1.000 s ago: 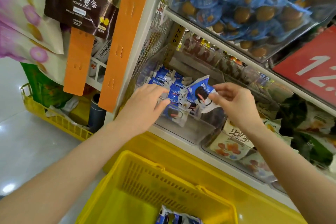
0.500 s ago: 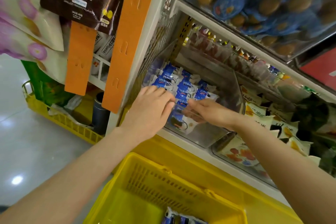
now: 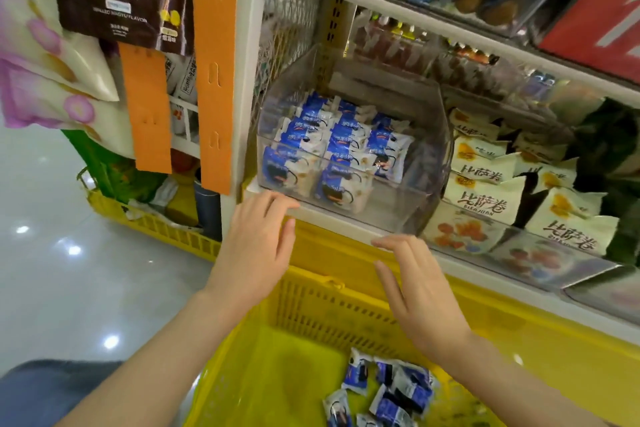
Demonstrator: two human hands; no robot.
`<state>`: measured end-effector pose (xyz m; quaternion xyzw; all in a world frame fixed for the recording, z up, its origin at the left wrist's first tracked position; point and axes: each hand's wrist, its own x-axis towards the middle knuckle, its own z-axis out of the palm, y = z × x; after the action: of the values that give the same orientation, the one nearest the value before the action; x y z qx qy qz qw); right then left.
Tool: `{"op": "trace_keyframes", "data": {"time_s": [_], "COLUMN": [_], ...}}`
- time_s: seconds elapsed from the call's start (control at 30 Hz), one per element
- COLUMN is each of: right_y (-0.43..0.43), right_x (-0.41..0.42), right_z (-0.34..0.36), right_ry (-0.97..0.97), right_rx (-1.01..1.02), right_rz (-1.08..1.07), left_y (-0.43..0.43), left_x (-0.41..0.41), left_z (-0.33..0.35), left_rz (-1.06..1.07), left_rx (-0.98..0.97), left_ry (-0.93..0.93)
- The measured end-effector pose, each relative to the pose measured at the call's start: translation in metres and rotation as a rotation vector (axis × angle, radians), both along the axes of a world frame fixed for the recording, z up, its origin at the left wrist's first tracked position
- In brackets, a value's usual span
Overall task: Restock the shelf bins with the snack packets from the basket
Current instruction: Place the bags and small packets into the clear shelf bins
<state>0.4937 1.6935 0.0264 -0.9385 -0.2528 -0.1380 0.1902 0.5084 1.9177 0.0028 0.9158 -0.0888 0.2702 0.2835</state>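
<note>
Down in yellow basket: loose snack packets. Light, crinkly, slick film, contents likely crushable; pinch sealed end. Above: left hand, right hand empty, fingers straight, left possibly touching shelf lip. Beyond: clear bin, part-filled rows.

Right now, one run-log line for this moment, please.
left hand: open, empty, by bin front | right hand: open, empty, above basket | bin: blue packets in rows | basket: unshelved packets inside

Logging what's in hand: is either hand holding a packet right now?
No, the left hand and right hand are both open and empty near the shelf edge, while loose packets lie in the basket.
</note>
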Motion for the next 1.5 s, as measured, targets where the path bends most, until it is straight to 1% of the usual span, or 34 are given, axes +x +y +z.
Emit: {"op": "trace_keyframes", "data": {"time_s": [0.1, 0.27, 0.37, 0.47, 0.53, 0.6, 0.63, 0.7, 0.83, 1.03, 1.1, 1.17, 1.27, 1.33, 1.37, 1.43, 1.5], "right_y": [-0.015, -0.049, -0.069, -0.083, -0.086, -0.085, -0.084, -0.082, -0.076, -0.073, -0.072, -0.070, -0.064, -0.057, -0.053, -0.046, -0.040], "right_x": [-0.018, -0.030, -0.030, -0.040, -0.052, -0.066, -0.072, -0.079, -0.080, -0.075, -0.070, -0.064, -0.055, -0.051, -0.050, -0.051, -0.054], "right_z": [-0.044, -0.131, -0.180, -0.221, -0.243, -0.260, -0.266, -0.273, -0.276, -0.267, -0.259, -0.248, -0.226, -0.208, -0.199, -0.183, -0.169], "right_ry": [0.104, 0.410, 0.623, 0.902, 1.059, 1.194, 1.228, 1.241, 1.199, 1.155, 1.116, 1.041, 0.905, 0.838, 0.815, 0.788, 0.775], "right_rx": [-0.047, -0.143, -0.190, -0.188, -0.204, -0.226, -0.263, -0.324, -0.349, -0.406, -0.386, -0.312, -0.155, -0.043, 0.018, 0.151, 0.274], "right_rz": [-0.052, -0.171, -0.234, -0.264, -0.248, -0.189, -0.149, -0.103, -0.074, -0.132, -0.152, -0.167, -0.181, -0.164, -0.153, -0.127, -0.094], "left_y": [-0.005, -0.007, 0.002, 0.008, 0.009, 0.009, 0.009, 0.008, 0.007, 0.007, 0.006, 0.004, -0.004, -0.015, -0.023, -0.042, -0.062], "left_x": [-0.015, -0.039, -0.043, -0.046, -0.047, -0.048, -0.047, -0.047, -0.046, -0.046, -0.046, -0.048, -0.054, -0.060, -0.064, -0.074, -0.085], "left_z": [-0.033, -0.099, -0.127, -0.141, -0.144, -0.144, -0.145, -0.146, -0.147, -0.148, -0.147, -0.145, -0.138, -0.134, -0.133, -0.134, -0.137], "left_rz": [0.091, 0.255, 0.339, 0.308, 0.271, 0.267, 0.270, 0.276, 0.285, 0.311, 0.317, 0.303, 0.275, 0.214, 0.171, 0.059, -0.078], "left_rx": [-0.007, 0.051, 0.020, -0.119, -0.178, -0.196, -0.189, -0.177, -0.189, -0.176, -0.168, -0.139, -0.106, -0.125, -0.152, -0.263, -0.414], "left_ry": [0.149, 0.550, 0.723, 0.782, 0.771, 0.737, 0.724, 0.712, 0.689, 0.696, 0.701, 0.653, 0.505, 0.447, 0.451, 0.546, 0.755]}}
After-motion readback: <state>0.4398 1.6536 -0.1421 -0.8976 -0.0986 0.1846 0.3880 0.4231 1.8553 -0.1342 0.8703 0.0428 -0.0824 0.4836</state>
